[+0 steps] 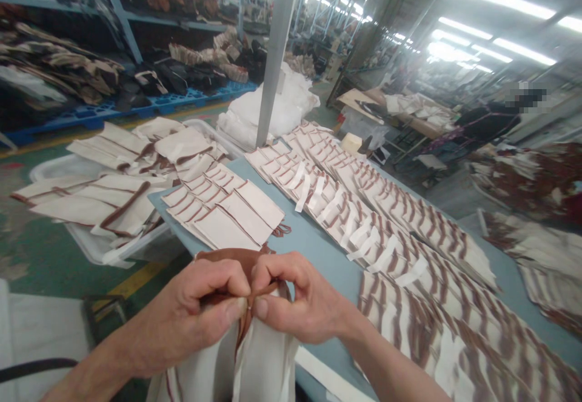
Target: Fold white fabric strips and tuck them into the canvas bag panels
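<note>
A blue worktop (318, 250) runs from centre to lower right of the frame, covered with overlapping rows of brown-trimmed cloth pieces (386, 214). At bottom centre is a cream cloth bag (266, 359). The left hand (191, 317) and right hand (302, 305) are both closed, pinching its brown trim (227, 261).

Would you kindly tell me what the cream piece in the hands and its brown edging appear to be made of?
The cream piece looks like woven cloth, matte and soft: it folds and hangs limply. The brown edging, pinched by the left hand and right hand, seems a fabric binding tape; leatherette is possible.
</note>
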`<control>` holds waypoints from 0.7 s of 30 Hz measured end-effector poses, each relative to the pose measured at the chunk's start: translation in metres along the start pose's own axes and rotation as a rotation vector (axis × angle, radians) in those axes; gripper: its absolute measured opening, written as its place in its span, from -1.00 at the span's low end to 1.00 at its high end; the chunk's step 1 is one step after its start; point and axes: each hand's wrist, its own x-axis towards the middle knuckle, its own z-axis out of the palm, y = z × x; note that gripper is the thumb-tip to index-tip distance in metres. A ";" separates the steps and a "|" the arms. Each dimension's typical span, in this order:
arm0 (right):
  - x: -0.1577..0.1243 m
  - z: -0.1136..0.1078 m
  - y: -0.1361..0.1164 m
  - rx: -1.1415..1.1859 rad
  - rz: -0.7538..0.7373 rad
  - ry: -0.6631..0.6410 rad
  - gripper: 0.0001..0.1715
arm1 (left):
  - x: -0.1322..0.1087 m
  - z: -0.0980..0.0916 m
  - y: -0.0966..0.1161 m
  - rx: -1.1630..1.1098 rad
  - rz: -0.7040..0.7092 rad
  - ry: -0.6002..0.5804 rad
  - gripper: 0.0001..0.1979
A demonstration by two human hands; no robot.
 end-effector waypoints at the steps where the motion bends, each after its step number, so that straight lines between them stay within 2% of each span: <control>1: 0.000 -0.001 -0.001 0.034 0.006 -0.012 -0.73 | 0.000 0.001 0.000 -0.038 -0.020 -0.002 -0.78; 3: 0.001 -0.004 -0.006 0.016 0.022 -0.012 -0.76 | -0.001 0.004 -0.001 -0.060 -0.031 0.013 -0.79; 6: 0.001 -0.006 -0.016 -0.078 0.068 0.001 -0.83 | -0.003 0.009 -0.006 -0.009 0.028 0.086 -0.81; 9: 0.002 -0.006 -0.023 -0.216 0.108 0.024 -0.77 | -0.005 0.011 -0.008 0.036 0.062 0.094 -0.82; 11: 0.003 -0.005 -0.023 -0.321 0.075 0.043 -0.73 | -0.007 0.009 -0.008 0.022 0.020 0.067 -0.81; 15: 0.002 -0.007 -0.015 -0.332 -0.010 0.004 -0.69 | -0.010 0.003 -0.010 -0.144 -0.071 -0.014 -0.78; 21: -0.003 -0.006 0.005 -0.274 -0.096 0.004 -0.50 | -0.015 0.007 -0.020 -0.508 -0.168 -0.083 -0.53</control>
